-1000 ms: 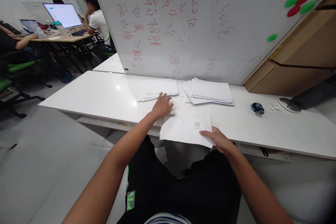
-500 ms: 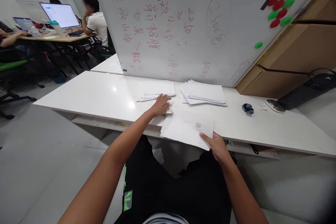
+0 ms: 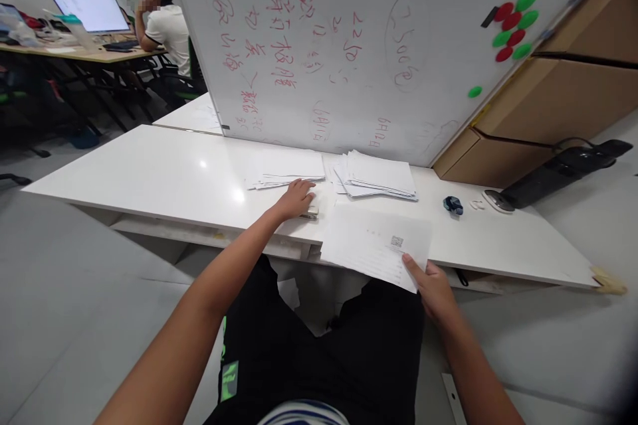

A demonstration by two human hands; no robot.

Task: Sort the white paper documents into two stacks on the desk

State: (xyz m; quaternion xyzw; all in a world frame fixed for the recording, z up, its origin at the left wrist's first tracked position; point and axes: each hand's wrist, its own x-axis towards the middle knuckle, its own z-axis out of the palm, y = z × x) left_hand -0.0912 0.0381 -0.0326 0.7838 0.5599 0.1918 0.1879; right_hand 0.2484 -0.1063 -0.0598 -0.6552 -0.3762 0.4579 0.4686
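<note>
My right hand [image 3: 434, 285] pinches printed paper sheets [image 3: 371, 246] by their lower right corner, thumb on top. A small square code shows on the top page. The sheets are tilted over the table's front edge. My left hand [image 3: 295, 199] lies, fingers stretched out, over a small pale and metallic object, apparently a stapler [image 3: 312, 213], mostly hidden under the palm. Just beyond that hand is a low stack of paper [image 3: 286, 169]. To its right lies a thicker, uneven paper pile [image 3: 381, 176].
A whiteboard [image 3: 309, 46] with red writing and magnets stands behind the white table [image 3: 149, 172]. Cardboard boxes [image 3: 573, 99] rise at the right. A dark blue crumpled item [image 3: 452, 205] and a round white device [image 3: 498, 200] lie on the right side. A person [image 3: 167, 26] sits at a far desk.
The sheets in my right hand have moved right, away from the stapler-like object and my left hand. My left hand stays over that object. The view has shifted slightly.
</note>
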